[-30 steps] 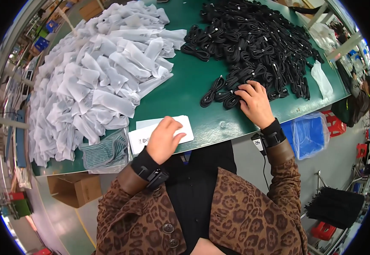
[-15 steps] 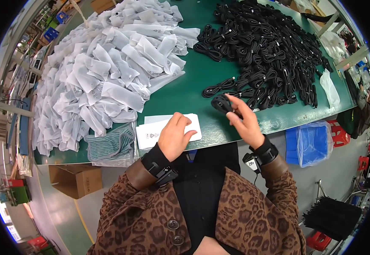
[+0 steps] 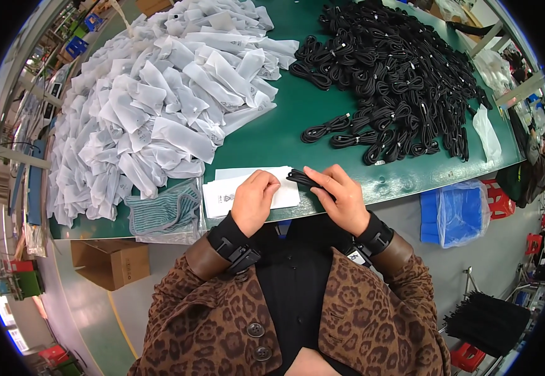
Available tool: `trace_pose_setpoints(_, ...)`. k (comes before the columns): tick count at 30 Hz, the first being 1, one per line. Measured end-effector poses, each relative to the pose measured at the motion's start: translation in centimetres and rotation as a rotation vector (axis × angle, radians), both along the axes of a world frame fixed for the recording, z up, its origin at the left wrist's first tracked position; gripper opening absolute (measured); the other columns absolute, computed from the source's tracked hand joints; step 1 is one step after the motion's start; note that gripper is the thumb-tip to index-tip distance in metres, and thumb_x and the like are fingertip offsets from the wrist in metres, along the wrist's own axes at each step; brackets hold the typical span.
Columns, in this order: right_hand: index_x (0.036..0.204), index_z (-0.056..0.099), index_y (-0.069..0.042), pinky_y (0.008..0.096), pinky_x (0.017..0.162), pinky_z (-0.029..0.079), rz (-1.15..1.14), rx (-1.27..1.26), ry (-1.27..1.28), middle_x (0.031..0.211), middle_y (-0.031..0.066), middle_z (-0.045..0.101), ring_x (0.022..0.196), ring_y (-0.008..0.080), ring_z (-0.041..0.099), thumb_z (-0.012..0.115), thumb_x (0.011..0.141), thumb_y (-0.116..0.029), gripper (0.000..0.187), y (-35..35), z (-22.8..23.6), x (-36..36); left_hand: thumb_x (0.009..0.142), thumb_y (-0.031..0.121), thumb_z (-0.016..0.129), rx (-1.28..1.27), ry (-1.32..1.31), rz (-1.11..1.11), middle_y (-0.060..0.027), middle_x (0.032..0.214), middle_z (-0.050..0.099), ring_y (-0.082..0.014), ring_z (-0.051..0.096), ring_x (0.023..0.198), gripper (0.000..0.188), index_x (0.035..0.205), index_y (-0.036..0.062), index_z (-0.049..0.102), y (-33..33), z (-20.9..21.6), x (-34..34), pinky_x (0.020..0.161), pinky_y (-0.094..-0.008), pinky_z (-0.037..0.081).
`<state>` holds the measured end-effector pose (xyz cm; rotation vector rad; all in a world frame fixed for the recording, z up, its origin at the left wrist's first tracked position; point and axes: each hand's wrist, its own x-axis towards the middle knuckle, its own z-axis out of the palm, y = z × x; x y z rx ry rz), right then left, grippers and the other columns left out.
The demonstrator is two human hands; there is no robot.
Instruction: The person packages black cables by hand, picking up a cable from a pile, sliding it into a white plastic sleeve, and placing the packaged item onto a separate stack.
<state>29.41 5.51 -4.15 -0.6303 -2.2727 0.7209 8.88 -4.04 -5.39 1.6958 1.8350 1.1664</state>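
In the head view, the right hand (image 3: 340, 193) grasps a black cable bundle (image 3: 302, 178) between thumb and fingers, seemingly so that its far end is free, beside the white bags (image 3: 287, 198). The left hand (image 3: 255, 199) lies on these bags, perhaps to steady them; whether it pinches one, I cannot tell.

A lane of glossy green tabletop (image 3: 263, 141) is lying open between the high heap of white translucent sleeves (image 3: 160, 94) and the broad mound of coiled black cables (image 3: 398, 81). The left hand (image 3: 252, 202), over a flat stack of white sleeves (image 3: 219, 193), and the right hand (image 3: 344, 200), gripping a looped black cable (image 3: 304, 178), are blocking its near end. Rightward, a bare strip is running along the near edge.
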Motion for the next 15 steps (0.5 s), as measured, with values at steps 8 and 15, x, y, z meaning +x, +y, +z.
trace_pose_setpoints(8, 0.124, 0.067, -0.015, 0.0357, 0.061, 0.051, 0.074, 0.155, -0.131, 0.086, 0.0063, 0.055, 0.069, 0.0248, 0.061, 0.071, 0.083, -0.004, 0.043, 0.1, 0.4, 0.1, 0.084, -0.001, 0.066, 0.039, -0.184, 0.026, -0.0138, 0.085, 0.058, -0.0317, 0.059, 0.076, 0.009, 0.089, -0.0009, 0.059, 0.0, 1.1, 0.3, 0.069, -0.038, 0.049)
trace_pose_setpoints(15, 0.117, 0.069, -0.007, 0.0303, 0.069, 0.052, 0.116, -0.558, -0.071, 0.09, 0.0057, 0.058, 0.074, 0.0184, 0.062, 0.071, 0.086, -0.005, 0.031, 0.7, -0.4, 0.1, 0.078, -0.005, 0.067, 0.31, 0.176, -0.287, -0.0124, 0.097, 0.058, -0.0321, 0.057, 0.09, 0.014, 0.087, -0.0004, 0.057, 0.7, 2.5, 0.4, 0.077, -0.0393, 0.048)
